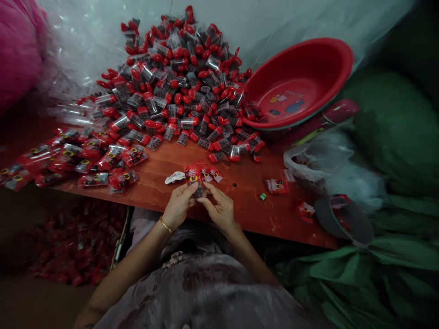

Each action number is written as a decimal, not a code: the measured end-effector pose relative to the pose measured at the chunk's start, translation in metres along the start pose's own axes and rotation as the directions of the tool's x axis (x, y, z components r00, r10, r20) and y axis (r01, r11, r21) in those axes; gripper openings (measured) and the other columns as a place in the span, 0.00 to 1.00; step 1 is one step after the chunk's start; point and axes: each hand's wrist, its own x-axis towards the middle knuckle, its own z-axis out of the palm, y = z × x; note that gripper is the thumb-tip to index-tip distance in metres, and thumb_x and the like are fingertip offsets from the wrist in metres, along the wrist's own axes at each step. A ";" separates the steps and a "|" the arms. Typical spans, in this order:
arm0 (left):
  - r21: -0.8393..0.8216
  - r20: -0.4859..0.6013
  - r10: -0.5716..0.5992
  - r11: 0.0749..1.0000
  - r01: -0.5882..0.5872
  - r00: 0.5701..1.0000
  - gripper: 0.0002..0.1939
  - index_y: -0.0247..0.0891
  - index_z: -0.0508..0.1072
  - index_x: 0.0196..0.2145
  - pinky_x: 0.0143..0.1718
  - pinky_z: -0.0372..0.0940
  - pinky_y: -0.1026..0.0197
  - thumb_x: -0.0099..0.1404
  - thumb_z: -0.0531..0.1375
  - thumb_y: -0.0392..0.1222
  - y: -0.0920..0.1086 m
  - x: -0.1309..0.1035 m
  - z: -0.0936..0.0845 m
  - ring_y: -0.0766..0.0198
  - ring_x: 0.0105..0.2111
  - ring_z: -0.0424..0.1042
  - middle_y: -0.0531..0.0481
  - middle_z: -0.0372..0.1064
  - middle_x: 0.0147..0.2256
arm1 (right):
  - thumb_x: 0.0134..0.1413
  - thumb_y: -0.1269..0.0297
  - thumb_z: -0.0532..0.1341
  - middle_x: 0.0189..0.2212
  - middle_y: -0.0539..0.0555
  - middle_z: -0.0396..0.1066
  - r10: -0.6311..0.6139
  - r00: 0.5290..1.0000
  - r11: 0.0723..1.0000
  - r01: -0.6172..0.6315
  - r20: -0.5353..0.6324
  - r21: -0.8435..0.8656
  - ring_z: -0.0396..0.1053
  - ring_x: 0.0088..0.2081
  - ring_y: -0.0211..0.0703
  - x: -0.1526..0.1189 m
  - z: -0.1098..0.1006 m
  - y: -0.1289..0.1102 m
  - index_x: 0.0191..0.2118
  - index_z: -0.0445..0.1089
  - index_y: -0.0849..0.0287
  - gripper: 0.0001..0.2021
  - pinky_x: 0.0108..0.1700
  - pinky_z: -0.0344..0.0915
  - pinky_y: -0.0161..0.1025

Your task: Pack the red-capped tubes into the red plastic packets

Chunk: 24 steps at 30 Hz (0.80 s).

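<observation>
Between my two hands, over the front edge of the red-brown table [250,205], is a small red and dark packet [193,172]. My left hand [178,204], with a gold bracelet at its wrist, pinches the packet's lower left side. The fingers of my right hand [220,208] are closed on its lower right side. Just behind the packet lie small red printed cards [213,173]. A crumpled white piece [174,177] rests to the left of them.
A large heap of clear, red-capped tubes [164,100] fills the back. Filled packets [68,157] lie at left. A red basin [298,87] leans at back right, above plastic bags [318,155] and a grey bowl [325,214]. More red packets [75,246] lie below left.
</observation>
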 end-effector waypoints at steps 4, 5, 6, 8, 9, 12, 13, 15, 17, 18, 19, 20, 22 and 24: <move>-0.013 0.011 -0.004 1.000 0.004 1.000 0.20 0.33 0.74 0.28 0.22 0.55 0.68 0.44 0.70 0.52 0.005 -0.008 -0.012 0.75 0.17 0.58 0.54 0.67 0.21 | 0.56 0.60 0.61 0.35 0.53 0.77 -0.034 0.999 0.998 0.033 -0.017 -0.053 0.75 0.35 0.41 0.000 0.012 -0.011 0.50 0.71 0.55 0.16 0.39 0.73 0.38; -0.015 0.014 -0.005 1.000 0.005 1.000 0.20 0.33 0.73 0.27 0.21 0.53 0.68 0.43 0.70 0.52 0.006 -0.010 -0.015 0.76 0.17 0.56 0.55 0.65 0.21 | 0.55 0.61 0.61 0.35 0.54 0.78 -0.039 0.999 0.997 0.037 -0.024 -0.069 0.76 0.35 0.42 -0.001 0.015 -0.014 0.49 0.72 0.55 0.15 0.39 0.73 0.38; -0.016 0.018 -0.004 1.000 0.004 1.000 0.20 0.33 0.73 0.27 0.20 0.52 0.69 0.43 0.70 0.52 0.007 -0.012 -0.019 0.77 0.16 0.55 0.56 0.64 0.20 | 0.55 0.61 0.61 0.35 0.54 0.78 -0.048 0.998 0.995 0.045 -0.036 -0.085 0.76 0.35 0.42 -0.003 0.018 -0.017 0.47 0.73 0.55 0.14 0.39 0.74 0.39; -0.011 0.026 0.000 1.000 0.000 1.000 0.21 0.33 0.72 0.26 0.19 0.49 0.69 0.44 0.70 0.53 0.008 -0.015 -0.025 0.77 0.16 0.53 0.57 0.61 0.19 | 0.56 0.60 0.61 0.34 0.54 0.78 -0.073 0.995 0.991 0.064 -0.067 -0.121 0.76 0.35 0.43 -0.006 0.023 -0.022 0.44 0.75 0.55 0.12 0.39 0.74 0.40; -0.007 0.032 0.000 1.000 0.000 0.999 0.21 0.33 0.71 0.25 0.18 0.48 0.69 0.44 0.69 0.53 0.008 -0.017 -0.028 0.77 0.16 0.52 0.57 0.60 0.18 | 0.56 0.59 0.61 0.33 0.54 0.79 -0.087 0.993 0.987 0.075 -0.083 -0.139 0.77 0.34 0.44 -0.007 0.025 -0.025 0.42 0.76 0.55 0.11 0.39 0.74 0.40; -0.006 0.062 -0.010 1.000 0.011 0.998 0.22 0.32 0.70 0.24 0.18 0.47 0.69 0.45 0.68 0.55 0.008 -0.020 -0.038 0.77 0.16 0.51 0.57 0.59 0.18 | 0.56 0.58 0.60 0.30 0.53 0.78 -0.124 0.987 0.979 0.106 -0.098 -0.172 0.76 0.31 0.42 -0.009 0.030 -0.034 0.38 0.76 0.56 0.10 0.36 0.74 0.39; -0.004 0.072 -0.019 1.000 0.019 0.997 0.22 0.32 0.69 0.23 0.18 0.47 0.69 0.45 0.68 0.55 0.008 -0.020 -0.042 0.78 0.16 0.50 0.57 0.58 0.17 | 0.56 0.58 0.60 0.29 0.52 0.78 -0.121 0.988 0.979 0.103 -0.094 -0.175 0.76 0.30 0.41 -0.008 0.032 -0.037 0.37 0.76 0.56 0.10 0.34 0.74 0.37; 0.009 0.081 -0.029 1.000 0.028 0.996 0.22 0.32 0.70 0.24 0.18 0.46 0.69 0.45 0.68 0.55 0.010 -0.021 -0.048 0.78 0.15 0.49 0.58 0.58 0.17 | 0.56 0.56 0.60 0.26 0.51 0.76 -0.078 0.994 0.982 0.064 -0.077 -0.178 0.74 0.27 0.38 -0.007 0.034 -0.042 0.38 0.75 0.58 0.12 0.31 0.72 0.34; 0.033 0.076 -0.018 0.999 0.015 0.997 0.21 0.32 0.71 0.25 0.17 0.46 0.69 0.45 0.69 0.54 0.013 -0.021 -0.052 0.78 0.15 0.49 0.58 0.58 0.17 | 0.54 0.53 0.61 0.27 0.51 0.75 -0.022 0.999 0.981 0.016 -0.034 -0.194 0.72 0.27 0.37 -0.005 0.035 -0.046 0.43 0.73 0.59 0.17 0.31 0.71 0.33; 0.044 0.075 -0.005 0.999 0.002 0.997 0.21 0.32 0.71 0.26 0.17 0.45 0.69 0.45 0.69 0.54 0.014 -0.021 -0.053 0.78 0.15 0.48 0.58 0.58 0.17 | 0.54 0.52 0.61 0.29 0.52 0.74 -0.008 1.000 0.978 0.007 -0.006 -0.209 0.72 0.29 0.38 -0.005 0.035 -0.048 0.47 0.71 0.59 0.20 0.33 0.71 0.34; 0.053 0.077 0.008 0.999 -0.012 0.997 0.21 0.31 0.72 0.26 0.16 0.45 0.70 0.44 0.69 0.54 0.016 -0.021 -0.053 0.78 0.15 0.48 0.58 0.58 0.17 | 0.54 0.51 0.60 0.32 0.54 0.74 -0.011 1.000 0.974 0.015 0.018 -0.227 0.72 0.32 0.38 -0.005 0.035 -0.049 0.50 0.69 0.59 0.22 0.34 0.71 0.34; 0.060 0.084 0.012 0.998 -0.017 0.996 0.21 0.31 0.72 0.25 0.16 0.45 0.70 0.44 0.69 0.54 0.017 -0.022 -0.052 0.78 0.15 0.49 0.58 0.59 0.17 | 0.56 0.52 0.59 0.35 0.55 0.73 -0.029 0.999 0.969 0.037 0.035 -0.244 0.72 0.34 0.39 -0.005 0.034 -0.049 0.52 0.68 0.58 0.22 0.36 0.71 0.35; 0.067 0.115 -0.004 0.998 -0.003 0.993 0.22 0.32 0.73 0.26 0.18 0.50 0.70 0.43 0.69 0.54 0.018 -0.023 -0.050 0.77 0.16 0.53 0.57 0.62 0.18 | 0.58 0.54 0.57 0.37 0.56 0.73 -0.089 0.995 0.958 0.097 0.040 -0.269 0.72 0.36 0.39 -0.007 0.033 -0.050 0.53 0.68 0.58 0.20 0.37 0.70 0.35; 0.070 0.138 -0.019 0.997 0.009 0.990 0.22 0.32 0.73 0.27 0.20 0.54 0.69 0.43 0.69 0.54 0.018 -0.025 -0.048 0.75 0.18 0.57 0.56 0.64 0.20 | 0.59 0.57 0.57 0.35 0.56 0.73 -0.143 0.989 0.950 0.144 0.024 -0.278 0.72 0.35 0.39 -0.009 0.031 -0.049 0.52 0.69 0.58 0.18 0.36 0.71 0.34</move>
